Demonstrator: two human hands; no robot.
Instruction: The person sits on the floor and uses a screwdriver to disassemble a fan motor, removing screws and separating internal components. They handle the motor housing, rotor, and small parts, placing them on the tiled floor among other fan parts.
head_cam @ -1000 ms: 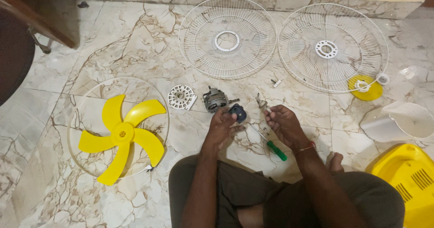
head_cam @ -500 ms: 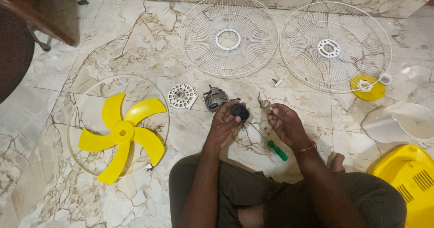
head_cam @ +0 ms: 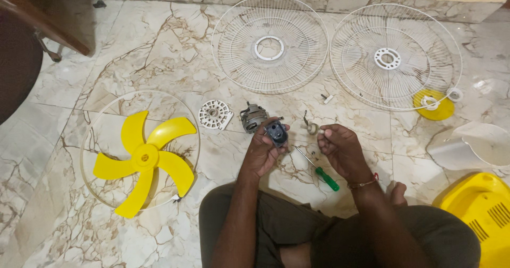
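Observation:
I sit on a marble floor with fan parts spread around me. My left hand [head_cam: 262, 152] holds a small dark gearbox part [head_cam: 277, 132] up in front of me. My right hand [head_cam: 340, 147] pinches a small white piece at its fingertips, right beside a little metal knob with a bent rod [head_cam: 309, 126]. A green-handled screwdriver [head_cam: 320, 171] lies on the floor between my hands. The grey fan motor [head_cam: 252, 117] rests just beyond my left hand.
A yellow fan blade [head_cam: 143, 158] lies inside a clear ring at left. Two white wire grilles [head_cam: 270, 43] [head_cam: 396, 55] lie at the back. A white round vented cover [head_cam: 215, 114], yellow cap [head_cam: 434, 106], white housing [head_cam: 481, 146] and yellow base [head_cam: 481, 215] surround me.
Both hands stay near the same spot; my right hand has drawn slightly closer to the metal knob. The view has shifted a little.

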